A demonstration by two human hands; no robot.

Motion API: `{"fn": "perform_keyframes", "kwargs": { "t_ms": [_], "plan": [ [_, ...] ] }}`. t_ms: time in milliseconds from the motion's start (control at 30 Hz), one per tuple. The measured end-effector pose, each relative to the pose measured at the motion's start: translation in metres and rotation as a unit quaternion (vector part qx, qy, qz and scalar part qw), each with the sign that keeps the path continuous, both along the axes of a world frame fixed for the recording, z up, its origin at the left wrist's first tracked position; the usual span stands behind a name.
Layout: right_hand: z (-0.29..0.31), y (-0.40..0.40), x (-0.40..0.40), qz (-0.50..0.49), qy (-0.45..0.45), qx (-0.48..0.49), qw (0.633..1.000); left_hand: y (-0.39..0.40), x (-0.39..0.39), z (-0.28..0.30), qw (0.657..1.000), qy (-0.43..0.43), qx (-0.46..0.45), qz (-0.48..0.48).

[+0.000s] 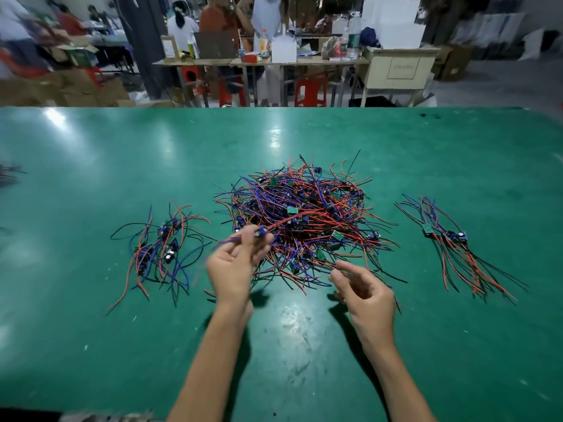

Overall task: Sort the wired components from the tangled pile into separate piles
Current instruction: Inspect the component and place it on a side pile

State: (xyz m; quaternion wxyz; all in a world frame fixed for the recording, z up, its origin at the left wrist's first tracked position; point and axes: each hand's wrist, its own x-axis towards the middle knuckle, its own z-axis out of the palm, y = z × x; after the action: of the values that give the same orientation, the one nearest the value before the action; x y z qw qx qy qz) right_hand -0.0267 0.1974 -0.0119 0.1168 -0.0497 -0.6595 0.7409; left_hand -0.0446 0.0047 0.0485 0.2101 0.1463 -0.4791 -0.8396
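On the green counter, tangled pile at centre. Left of pile: small sorted pile; right of pile: another. Left hand at pile's near-left edge, fingers pinching one component, blurred. Right hand near pile's front edge, fingers loosely curled, holding nothing.

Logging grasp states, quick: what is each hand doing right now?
Left hand: pinches a wired component lifted at the tangled pile.
Right hand: holds nothing, fingers loosely curled, open.
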Motion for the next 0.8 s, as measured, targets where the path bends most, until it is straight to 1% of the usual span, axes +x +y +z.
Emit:
{"fn": "perform_keyframes", "kwargs": {
  "t_ms": [100,167,200,233,267,300,333,367,400,433,500,567,600,667,700,733,767,800],
  "plan": [
    [-0.003,0.0,0.0,0.032,-0.004,0.046,0.998,-0.058,-0.02,0.013,0.991,0.047,0.023,0.121],
    [-0.004,0.0,0.0,0.033,0.001,0.078,0.996,-0.092,-0.031,0.013,0.978,0.046,0.007,0.203],
    [-0.005,0.0,0.0,0.033,0.003,0.095,0.995,-0.107,-0.034,0.008,0.971,0.022,-0.036,0.235],
    [-0.005,0.0,0.0,0.034,0.003,0.111,0.993,-0.121,-0.034,-0.001,0.962,-0.024,-0.12,0.245],
    [-0.006,-0.001,0.0,0.038,0.003,0.123,0.992,-0.133,-0.03,-0.014,0.94,-0.087,-0.241,0.224],
    [-0.007,-0.001,0.0,0.041,0.003,0.132,0.99,-0.141,-0.025,-0.029,0.897,-0.15,-0.376,0.179],
    [-0.007,0.0,-0.001,0.044,0.003,0.141,0.989,-0.146,-0.019,-0.042,0.839,-0.199,-0.49,0.13],
    [-0.007,0.0,-0.001,0.045,0.001,0.149,0.988,-0.148,-0.015,-0.052,0.792,-0.234,-0.556,0.09],
    [-0.007,0.0,-0.001,0.043,-0.004,0.157,0.987,-0.149,-0.012,-0.058,0.765,-0.259,-0.586,0.066],
    [-0.007,-0.001,-0.001,0.034,-0.007,0.167,0.985,-0.15,-0.011,-0.061,0.746,-0.279,-0.603,0.051],
    [-0.007,-0.002,-0.002,-0.022,0.006,0.221,0.975,-0.151,-0.01,-0.055,0.713,-0.315,-0.626,0.037],
    [-0.003,-0.003,-0.005,-0.086,0.033,0.312,0.946,-0.152,-0.01,-0.046,0.692,-0.322,-0.644,0.051],
    [-0.001,-0.005,-0.007,-0.094,0.042,0.357,0.929,-0.15,-0.01,-0.042,0.692,-0.306,-0.65,0.067],
    [0.002,-0.011,-0.012,-0.056,0.04,0.441,0.895,-0.143,-0.008,-0.036,0.694,-0.255,-0.67,0.071],
    [0.002,-0.014,-0.014,-0.03,0.036,0.484,0.874,-0.141,-0.006,-0.034,0.675,-0.237,-0.697,0.048],
    [0.001,-0.017,-0.014,-0.013,0.038,0.518,0.854,-0.14,-0.005,-0.034,0.644,-0.229,-0.73,0.015],
    [0.0,-0.02,-0.014,-0.009,0.047,0.533,0.845,-0.142,-0.004,-0.034,0.618,-0.229,-0.752,-0.013],
    [0.0,-0.021,-0.013,-0.016,0.059,0.53,0.846,-0.146,-0.002,-0.034,0.607,-0.234,-0.759,-0.031]
  ]
}}
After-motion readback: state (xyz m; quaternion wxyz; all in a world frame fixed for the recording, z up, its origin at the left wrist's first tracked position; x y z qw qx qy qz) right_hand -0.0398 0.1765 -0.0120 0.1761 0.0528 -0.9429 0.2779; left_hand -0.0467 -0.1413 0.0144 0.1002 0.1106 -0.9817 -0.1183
